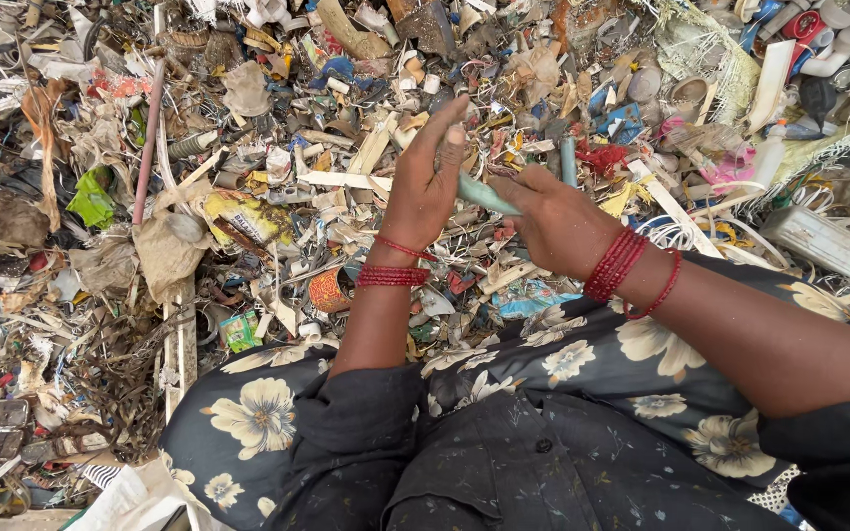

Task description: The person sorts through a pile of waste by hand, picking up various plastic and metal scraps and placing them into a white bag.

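Looking down from my head, both my hands meet over a heap of mixed scrap. My left hand (425, 187) is raised with the fingers (442, 128) held together and pointing away from me, the thumb pressed along the near end of a pale green stick (487, 195), so that hand is clamped on it. My right hand (555, 221) comes in from the right with its fingers curled around the same stick at its other end; the fingertips are hidden under the hand, so I cannot tell how tightly they close. The stick lies slanted between the two hands, bridging my left thumb and my right knuckles.

Red bead bangles (393, 276) circle my left wrist just behind those fingers, and more red bangles (614, 264) sit on my right wrist. Beyond my left fingertips lies the scrap heap (277, 147). Just past my right fingers a short blue-grey tube (568, 160) stands in the litter. Below both hands my flowered dark cloth (504, 393) covers my lap.
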